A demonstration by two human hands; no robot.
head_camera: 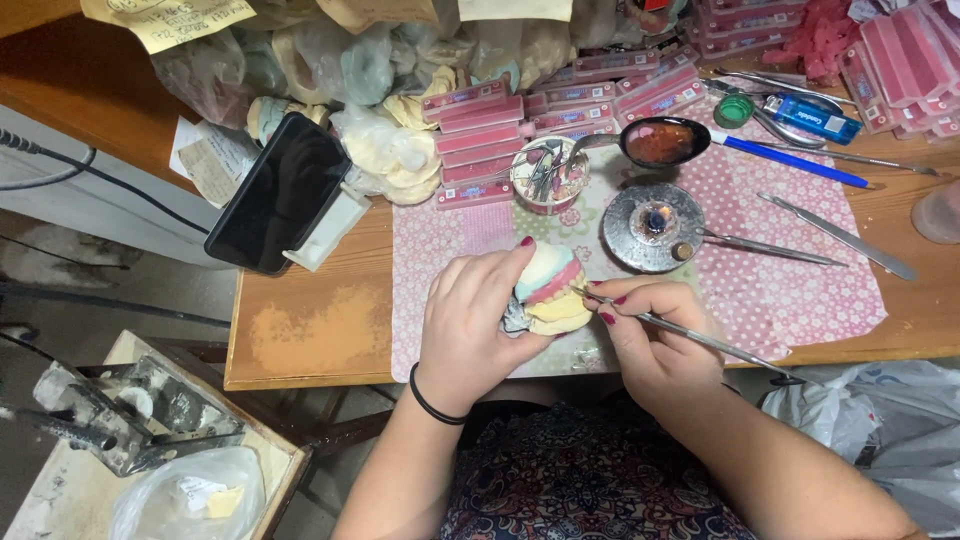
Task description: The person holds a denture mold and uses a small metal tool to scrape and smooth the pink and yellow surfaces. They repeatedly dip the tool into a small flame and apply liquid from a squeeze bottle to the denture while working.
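Fingers of the left hand (470, 315) are curled tightly around a dental cast (548, 290) at frame centre. A thin metal instrument (700, 340) is pinched in the right hand (650, 335), its tip laid against the cast.

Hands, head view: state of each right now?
Left hand: closed around the cream-and-pink dental cast.
Right hand: pinching a thin metal carving tool.
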